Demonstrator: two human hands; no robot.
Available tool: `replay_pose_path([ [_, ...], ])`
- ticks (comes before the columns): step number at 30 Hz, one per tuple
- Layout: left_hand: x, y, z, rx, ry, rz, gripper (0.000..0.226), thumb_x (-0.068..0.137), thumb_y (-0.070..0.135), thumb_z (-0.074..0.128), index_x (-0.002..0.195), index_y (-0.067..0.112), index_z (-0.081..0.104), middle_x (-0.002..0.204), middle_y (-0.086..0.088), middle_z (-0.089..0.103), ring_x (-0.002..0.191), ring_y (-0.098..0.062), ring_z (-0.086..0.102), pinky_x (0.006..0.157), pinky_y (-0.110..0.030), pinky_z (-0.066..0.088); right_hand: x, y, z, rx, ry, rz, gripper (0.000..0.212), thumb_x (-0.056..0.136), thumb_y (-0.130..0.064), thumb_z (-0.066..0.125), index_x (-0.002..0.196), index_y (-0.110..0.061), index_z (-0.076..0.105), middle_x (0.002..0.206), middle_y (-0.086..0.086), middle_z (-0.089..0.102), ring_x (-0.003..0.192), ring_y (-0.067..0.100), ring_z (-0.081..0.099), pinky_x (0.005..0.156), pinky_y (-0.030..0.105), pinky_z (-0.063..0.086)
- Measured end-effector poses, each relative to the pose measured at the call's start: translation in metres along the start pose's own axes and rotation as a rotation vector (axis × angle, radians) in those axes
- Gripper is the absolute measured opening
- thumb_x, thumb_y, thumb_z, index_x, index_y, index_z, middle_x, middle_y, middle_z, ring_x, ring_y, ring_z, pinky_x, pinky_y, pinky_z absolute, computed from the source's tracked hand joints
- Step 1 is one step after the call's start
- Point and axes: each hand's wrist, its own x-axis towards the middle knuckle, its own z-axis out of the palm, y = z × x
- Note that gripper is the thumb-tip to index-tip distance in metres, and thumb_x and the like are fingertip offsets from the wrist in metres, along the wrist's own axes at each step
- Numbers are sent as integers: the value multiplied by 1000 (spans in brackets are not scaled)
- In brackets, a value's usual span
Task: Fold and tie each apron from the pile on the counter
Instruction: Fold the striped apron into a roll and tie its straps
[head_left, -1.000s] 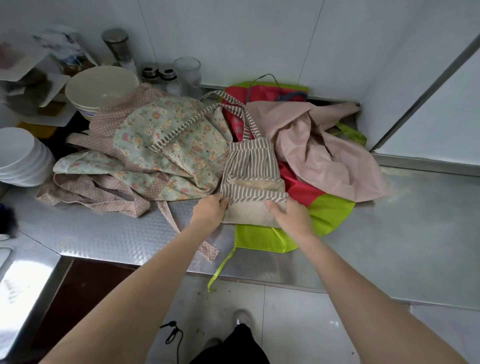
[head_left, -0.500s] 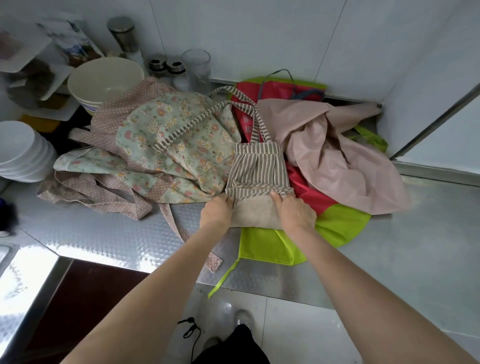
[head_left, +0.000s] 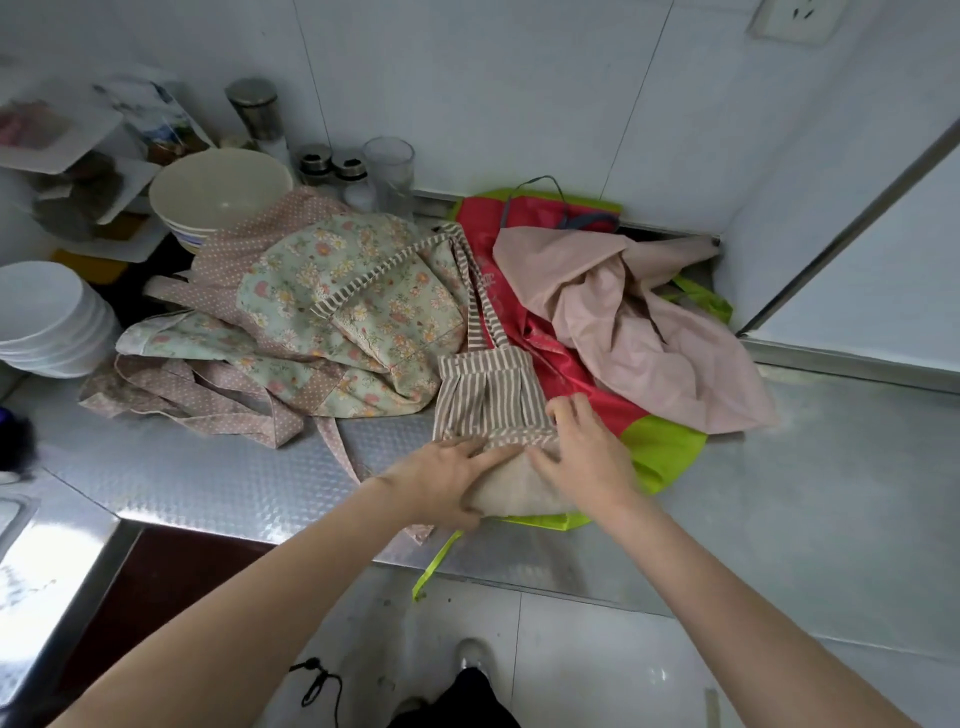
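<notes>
A brown-and-white striped apron (head_left: 488, 395) lies folded into a narrow bundle at the front of the steel counter (head_left: 208, 467), its beige lower part under both hands. My left hand (head_left: 441, 475) rests flat on the beige part with fingers stretched toward the right. My right hand (head_left: 582, 457) presses on the bundle's right side, fingers spread over the striped hem. The striped neck strap (head_left: 363, 283) trails back over a floral apron (head_left: 343, 312). A pink apron (head_left: 649, 322) and a red and lime-green apron (head_left: 665, 447) lie behind and beneath.
A large cream bowl (head_left: 218, 189) and stacked white bowls (head_left: 47, 317) stand at the left. Shaker jars (head_left: 332, 169) and a glass (head_left: 389, 166) line the back wall. A green strap (head_left: 436, 564) hangs over the counter's front edge. A sink (head_left: 21, 545) is at the far left.
Both hands have moved closer together onto the beige lower part of the striped bundle, changing from gripping its hem corners to pressing it flat. The camera has moved closer.
</notes>
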Motion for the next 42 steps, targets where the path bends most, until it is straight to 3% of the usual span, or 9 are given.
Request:
replay_pose_path([
  [5,-4,-12,-6,-273,27,-18,91,68,58,50,148,33,14,136,-6,48,117,-25,52,94,-27,39,-9,21,15,-48,-426,-242,92,78,-42,65,149,-16,13,155,-3,14,143,16,13,118,33,13],
  [10,-22,-31,10,-349,55,-74,89,76,41,73,147,28,20,133,-1,52,117,-22,54,93,-26,39,14,23,10,125,-392,-91,56,79,-21,58,134,-26,48,130,3,58,118,23,54,95,29,44],
  [14,-27,-43,17,-849,169,-210,52,80,23,73,126,11,52,112,0,62,108,-18,58,83,-16,43,22,25,-8,353,-509,65,35,66,-14,70,101,-17,65,87,-2,67,81,16,61,68,27,47],
  [18,-17,-41,14,-1173,283,-514,42,89,33,59,122,7,56,118,-9,62,109,-24,58,97,-34,46,26,23,-2,751,-452,263,29,80,-21,71,106,-18,60,102,-2,66,95,12,60,84,27,50],
  [26,5,-29,5,-705,326,-783,56,93,56,36,85,6,58,100,-18,66,95,-34,62,74,-34,43,36,3,27,449,-180,502,66,93,-58,34,108,-1,65,112,19,65,109,35,58,87,35,43],
  [30,17,-35,-8,-616,331,-794,55,91,54,43,107,3,52,111,-18,62,101,-35,59,75,-36,43,45,1,38,337,-161,536,74,96,-56,19,110,2,63,113,23,63,109,38,57,88,38,43],
  [33,24,-42,-22,-520,381,-544,53,94,36,48,136,8,33,133,-15,43,122,-34,44,97,-39,36,49,4,40,302,-164,534,73,98,-53,16,109,1,63,112,23,63,109,38,57,87,39,44],
  [37,31,-56,-41,-632,99,-262,55,90,38,55,135,11,41,131,-9,48,119,-24,48,90,-23,37,45,11,35,240,-180,429,66,99,-50,21,102,-3,66,106,20,66,103,36,60,81,36,45],
  [42,37,-62,-38,-491,41,-167,57,85,40,63,132,10,49,135,-10,43,124,-24,42,104,-28,34,69,25,5,211,43,194,45,88,-34,55,50,-10,51,72,10,60,77,29,60,65,31,38],
])
